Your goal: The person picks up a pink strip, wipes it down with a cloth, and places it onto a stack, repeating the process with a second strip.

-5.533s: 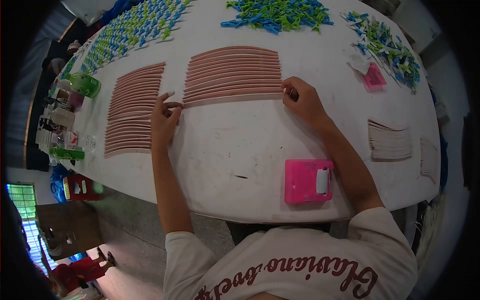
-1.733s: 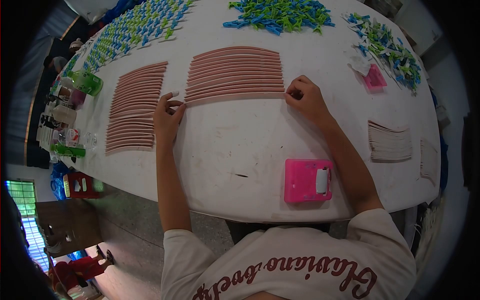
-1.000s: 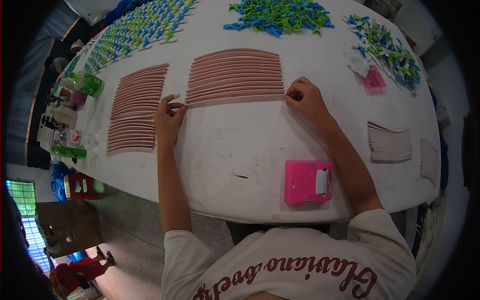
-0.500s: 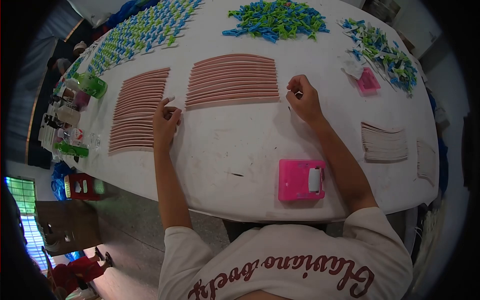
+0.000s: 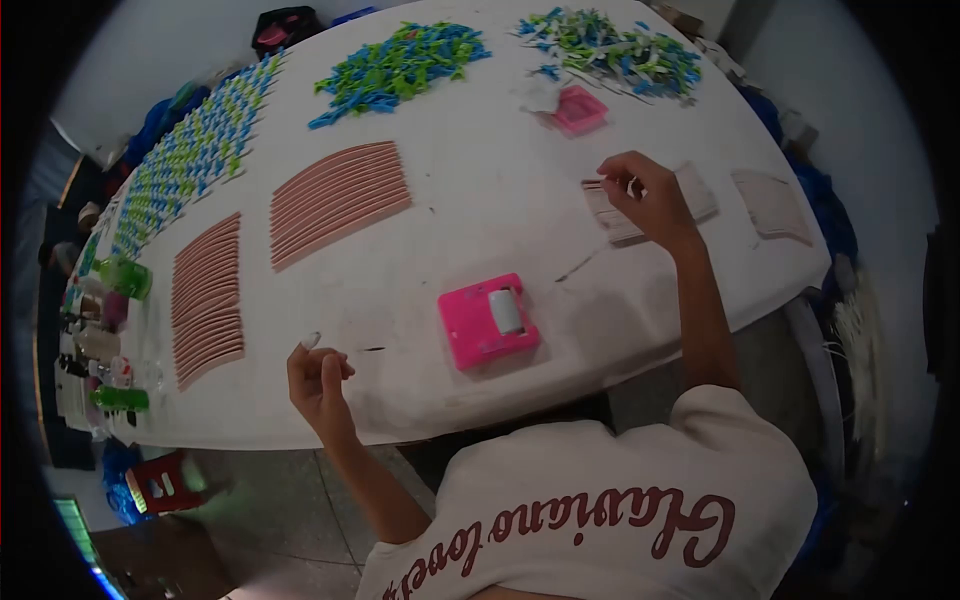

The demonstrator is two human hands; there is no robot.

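Observation:
My right hand [image 5: 648,196] is above a stack of thin pale strips [image 5: 690,195] at the right of the table. Its fingers are curled in toward the thumb like a pinch; whatever may be between the tips is too small to make out. Near the table's front edge hovers my left hand [image 5: 322,392], half curled with thumb and fingers apart, holding nothing. One of its fingertips has a white covering. Between the hands sits a pink plastic box with a white roller [image 5: 490,322]. Two rows of pinkish strips, one nearer [image 5: 208,300] and one farther [image 5: 342,200], lie to the left.
A second pale stack [image 5: 772,205] lies farther right. At the back are a pile of blue and green clips [image 5: 405,65], a mixed pile [image 5: 625,55] and a pink tray [image 5: 580,110]. Rows of clips [image 5: 195,150] and bottles [image 5: 122,278] line the left side.
The view has turned to the right. My right hand has moved from beside the farther pinkish row to over the pale stack. My left hand has left the nearer pinkish row, toward the front edge.

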